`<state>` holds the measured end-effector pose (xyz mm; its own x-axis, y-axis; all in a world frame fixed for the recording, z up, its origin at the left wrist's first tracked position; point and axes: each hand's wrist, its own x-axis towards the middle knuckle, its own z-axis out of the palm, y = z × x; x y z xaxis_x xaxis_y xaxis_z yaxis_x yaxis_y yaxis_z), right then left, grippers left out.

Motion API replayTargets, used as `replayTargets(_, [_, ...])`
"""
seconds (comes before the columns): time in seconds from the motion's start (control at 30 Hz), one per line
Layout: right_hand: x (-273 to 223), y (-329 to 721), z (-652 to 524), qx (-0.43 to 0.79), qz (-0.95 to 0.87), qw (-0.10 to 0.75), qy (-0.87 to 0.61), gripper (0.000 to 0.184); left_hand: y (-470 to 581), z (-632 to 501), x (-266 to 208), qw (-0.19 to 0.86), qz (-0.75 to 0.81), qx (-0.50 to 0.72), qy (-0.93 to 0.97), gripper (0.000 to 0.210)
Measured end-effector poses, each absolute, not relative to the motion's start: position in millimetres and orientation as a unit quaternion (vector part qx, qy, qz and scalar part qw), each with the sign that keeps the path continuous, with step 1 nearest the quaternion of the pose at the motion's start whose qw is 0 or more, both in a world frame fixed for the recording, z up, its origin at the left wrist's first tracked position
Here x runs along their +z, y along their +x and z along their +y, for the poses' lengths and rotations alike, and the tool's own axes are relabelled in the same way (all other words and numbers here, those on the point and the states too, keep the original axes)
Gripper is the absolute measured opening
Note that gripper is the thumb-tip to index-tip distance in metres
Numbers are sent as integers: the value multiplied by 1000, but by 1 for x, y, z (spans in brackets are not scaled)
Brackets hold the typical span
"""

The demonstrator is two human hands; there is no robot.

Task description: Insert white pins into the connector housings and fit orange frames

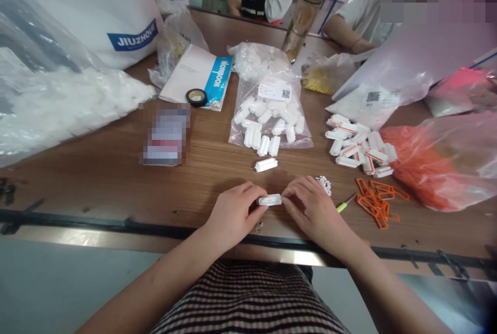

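A white plastic connector housing with a row of small holes lies level between my hands, near the table's front edge. My left hand is closed on its left end, thumb and fingers pinching it. At the right end, the fingertips of my right hand are closed against it; whether a tiny part is between them is hidden. Just beyond sits one loose white housing. Beside my right hand are a heap of tiny white pieces, a small tool with a green handle and several orange frames.
White housings spill from a clear bag. A pile of white housings with orange strips adjoins a bag of orange parts. Left are a phone, black tape roll, notebook and large bag. People sit beyond.
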<state>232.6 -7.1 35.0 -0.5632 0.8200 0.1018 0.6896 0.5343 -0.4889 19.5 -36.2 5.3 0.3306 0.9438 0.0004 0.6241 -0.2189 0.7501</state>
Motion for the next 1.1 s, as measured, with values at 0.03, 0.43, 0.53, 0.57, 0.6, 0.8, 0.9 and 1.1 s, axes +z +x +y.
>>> replayTargets(0.03, [34,232,-7,202,-860,163,-439,10,20,-36,5,336,527,238,744,11])
replayTargets(0.43, [25,226,-8,168,-862,172,-447,13,20,-37,5,328,524,247,746,11])
replayTargets(0.53, [24,226,-11,141,-865,167,-452,14,20,-37,5,326,524,249,746,11])
replayTargets(0.57, [25,226,-11,134,-868,164,-450,14,20,-37,6,326,524,250,746,11])
replayTargets(0.6, [26,226,-11,131,-871,161,-445,15,20,-37,6,326,524,250,746,11])
replayTargets(0.8, [32,236,-11,117,-882,183,-418,14,20,-38,8,330,530,249,740,11])
replayTargets(0.9, [32,239,-12,82,-888,181,-414,13,20,-38,8,332,528,250,740,11])
replayTargets(1.1, [31,223,-22,-22,-909,115,-401,15,20,-38,9,336,527,248,740,10])
